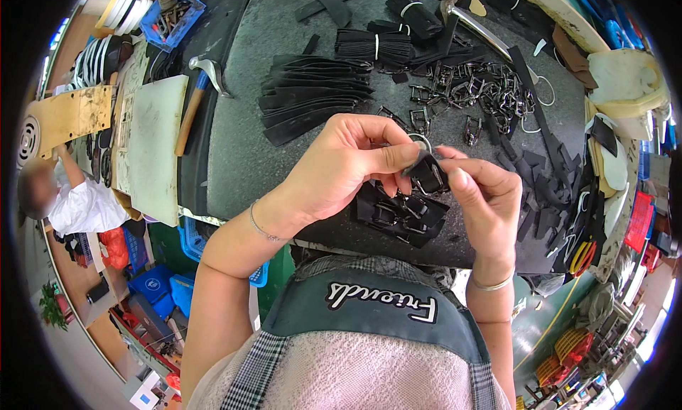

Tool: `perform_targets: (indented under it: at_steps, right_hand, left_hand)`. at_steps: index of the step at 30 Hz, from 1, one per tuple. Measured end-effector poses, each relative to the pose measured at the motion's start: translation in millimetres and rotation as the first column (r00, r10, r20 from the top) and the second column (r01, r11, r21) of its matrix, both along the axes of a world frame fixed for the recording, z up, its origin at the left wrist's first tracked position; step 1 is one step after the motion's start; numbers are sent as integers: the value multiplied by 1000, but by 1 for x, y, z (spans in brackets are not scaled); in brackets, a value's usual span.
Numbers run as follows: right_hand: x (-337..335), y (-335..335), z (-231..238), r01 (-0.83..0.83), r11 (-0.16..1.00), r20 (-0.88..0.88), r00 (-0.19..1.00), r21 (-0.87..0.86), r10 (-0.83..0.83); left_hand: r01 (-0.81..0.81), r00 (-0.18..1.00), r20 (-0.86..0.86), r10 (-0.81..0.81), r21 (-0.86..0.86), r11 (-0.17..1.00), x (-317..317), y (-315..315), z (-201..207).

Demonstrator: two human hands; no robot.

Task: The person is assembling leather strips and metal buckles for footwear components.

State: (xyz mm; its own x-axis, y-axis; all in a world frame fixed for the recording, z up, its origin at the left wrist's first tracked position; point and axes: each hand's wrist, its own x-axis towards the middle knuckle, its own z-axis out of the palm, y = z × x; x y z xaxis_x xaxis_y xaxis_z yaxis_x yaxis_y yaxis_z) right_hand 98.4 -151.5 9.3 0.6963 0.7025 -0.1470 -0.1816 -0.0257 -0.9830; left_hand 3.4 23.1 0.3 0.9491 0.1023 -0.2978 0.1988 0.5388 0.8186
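Observation:
A short black strap with a dark metal buckle (430,174) is raised over the table's near side. My left hand (355,158) pinches the strap between thumb and fingers. From the other side, my right hand (486,190) has its fingertips closed at the buckle's edge; part of the contact is hidden. Right below lie several finished-looking straps with buckles (401,215) on the dark tabletop (238,154). Beyond my hands spreads a pile of loose metal buckles (490,87), and a fan of flat black strips (309,90) lies to its left.
A hammer (190,115) rests at the left beside a white board (156,147); another hammer (479,26) lies at the far right. Small black offcuts (543,190) are strewn on the right. A blue basket (172,16) holds tools. Another person (89,204) is at the left.

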Motion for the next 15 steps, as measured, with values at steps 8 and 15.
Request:
perform_targets:
  at_steps: [8,15]
  right_hand:
    - [-3,-10,-5,-1,991,256,966,-136,36]
    - [2,12,0,144,985,707,686,99,-172]
  left_hand:
    - [-204,978,91,190,184,961,-4,-16,9]
    - [-249,967,119,225,256,934,3,-26,12]
